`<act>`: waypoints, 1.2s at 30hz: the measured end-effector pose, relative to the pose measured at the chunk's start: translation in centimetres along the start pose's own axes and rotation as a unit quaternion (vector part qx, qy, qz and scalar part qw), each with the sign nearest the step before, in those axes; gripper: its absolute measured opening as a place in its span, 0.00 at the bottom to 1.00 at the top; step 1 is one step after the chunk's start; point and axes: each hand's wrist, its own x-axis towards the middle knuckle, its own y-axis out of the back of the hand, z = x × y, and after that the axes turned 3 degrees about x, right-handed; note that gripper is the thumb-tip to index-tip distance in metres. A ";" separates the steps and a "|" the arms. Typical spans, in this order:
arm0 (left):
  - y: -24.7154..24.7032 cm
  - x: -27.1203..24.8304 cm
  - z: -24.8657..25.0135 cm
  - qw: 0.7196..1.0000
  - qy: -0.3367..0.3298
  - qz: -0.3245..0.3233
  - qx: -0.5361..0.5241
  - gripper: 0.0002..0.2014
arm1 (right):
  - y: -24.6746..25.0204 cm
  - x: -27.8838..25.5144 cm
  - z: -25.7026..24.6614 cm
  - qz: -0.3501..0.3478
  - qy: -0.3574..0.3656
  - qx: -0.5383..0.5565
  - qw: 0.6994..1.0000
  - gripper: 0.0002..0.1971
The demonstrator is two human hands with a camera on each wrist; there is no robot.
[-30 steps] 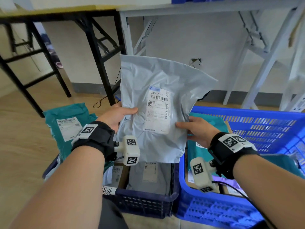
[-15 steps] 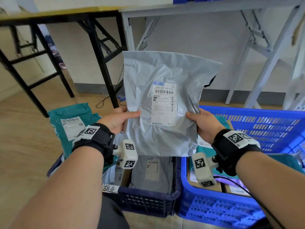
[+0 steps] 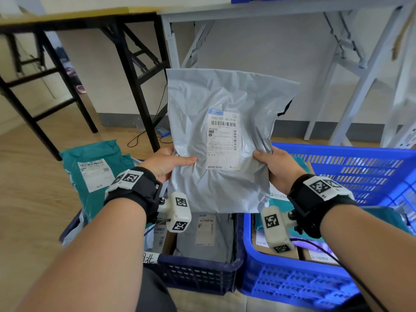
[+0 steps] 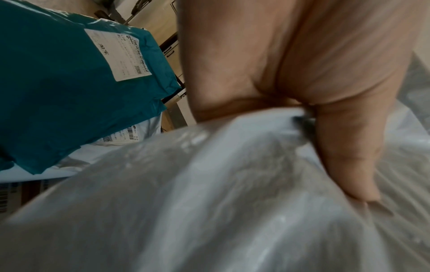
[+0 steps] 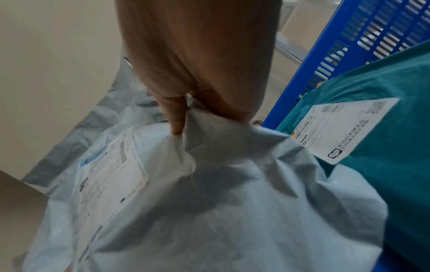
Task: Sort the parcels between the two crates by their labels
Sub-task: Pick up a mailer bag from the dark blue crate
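I hold a grey plastic parcel upright in front of me, its white label facing me. My left hand grips its left edge, thumb pressed on the front. My right hand pinches the right edge. Below stand a dark blue crate on the left holding grey parcels and a bright blue crate on the right holding a teal parcel and cardboard boxes.
A teal parcel with a white label leans over the dark crate's left side. A black-legged table and a white folding table stand behind, against the wall. A cable and small blue device lie on the wooden floor.
The grey parcel has risen and straightened, with its label now squarely facing me. My right hand shifted from the front of the bag to its right edge; the left hand kept its grip.
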 end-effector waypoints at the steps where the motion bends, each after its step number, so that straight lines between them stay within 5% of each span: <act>1: -0.1 0.0 0.0 1.000 -0.001 0.002 0.001 0.32 | 0.0 -0.1 -0.1 0.001 0.000 -0.002 1.000 0.13; 8: -0.8 0.4 0.2 1.000 -0.010 0.001 0.012 0.38 | 0.6 -0.3 -0.3 0.016 0.009 -0.012 1.000 0.11; 13: -2.3 1.1 0.3 1.000 -0.007 0.000 0.017 0.25 | 1.9 -0.2 -0.8 0.060 0.012 -0.038 0.997 0.08; 23: -8.9 2.9 -0.2 0.998 0.022 -0.048 0.036 0.29 | 8.4 0.8 -1.6 0.174 -0.009 -0.122 0.977 0.03; 28: -11.6 3.9 -1.4 0.993 0.055 -0.067 0.084 0.23 | 12.1 1.6 -0.1 0.217 -0.019 -0.210 0.953 0.17; 32: -12.4 4.8 -2.7 0.960 0.106 -0.088 0.245 0.23 | 12.1 0.2 0.6 0.155 -0.114 -0.226 0.955 0.35; 36: -11.9 6.0 -3.8 0.937 0.137 -0.087 0.308 0.23 | 12.3 0.4 1.6 0.132 -0.117 -0.392 0.903 0.44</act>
